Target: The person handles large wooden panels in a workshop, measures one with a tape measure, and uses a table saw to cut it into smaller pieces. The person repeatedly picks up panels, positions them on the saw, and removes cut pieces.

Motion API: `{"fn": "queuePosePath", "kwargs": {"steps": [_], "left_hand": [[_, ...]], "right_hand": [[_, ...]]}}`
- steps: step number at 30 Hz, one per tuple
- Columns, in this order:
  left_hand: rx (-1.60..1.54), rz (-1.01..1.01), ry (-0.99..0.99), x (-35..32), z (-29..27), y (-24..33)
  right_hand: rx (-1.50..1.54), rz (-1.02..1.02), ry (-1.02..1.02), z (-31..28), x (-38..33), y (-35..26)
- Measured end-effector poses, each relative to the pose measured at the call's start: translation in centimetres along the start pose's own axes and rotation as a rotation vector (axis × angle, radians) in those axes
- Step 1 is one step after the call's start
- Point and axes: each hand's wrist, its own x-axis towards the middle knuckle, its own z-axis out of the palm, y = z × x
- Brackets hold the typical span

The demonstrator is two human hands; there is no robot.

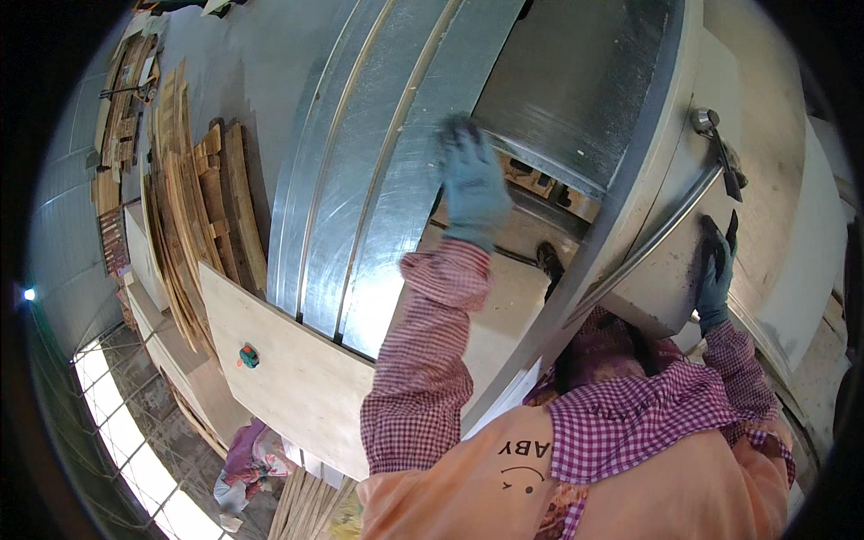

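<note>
Left hand (472,184) (blue glove) is laid flat, fingers together and extended, against the edge of a curved galvanised metal panel (360,180), right where the panel meets a dark opening (576,81) in the machine; nothing is clamped in it. Right hand (715,270) is gloved too, fingers pressed together against the side of a pale slab-like door (666,261); whether they curl round its edge can't be told. A long metal bar handle (661,229) is mounted across the door, just beside the right hand but not gripped, its upper end fixed at a round fitting (706,120). Both forearms are covered by pink checked sleeves (423,360), an orange apron (630,495) is worn below them. A plywood sheet (288,369) is seen under the metal panel, with a small green-and-red knob (248,356) on it. Stacks of thin wood veneer strips (193,225) are leaned further left, well apart from both hands.
</note>
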Motion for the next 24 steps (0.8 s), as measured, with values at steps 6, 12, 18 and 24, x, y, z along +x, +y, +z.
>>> {"fn": "queuePosePath", "kwargs": {"steps": [6,12,18,24], "left_hand": [[-0.358,0.342,-0.095,-1.6,-0.8,2.2],[-0.067,0.185,-0.091,-0.4,-0.6,4.1],[-0.325,0.427,-0.137,1.1,-1.8,4.2],[-0.204,0.558,-0.035,1.2,1.4,7.0]], "right_hand": [[0.009,0.030,0.009,-0.2,0.0,-0.5],[0.148,-0.013,0.019,0.5,0.3,-0.7],[0.099,0.011,0.030,0.3,0.2,-1.5],[0.189,0.005,0.015,0.6,-0.1,-1.1]]}}
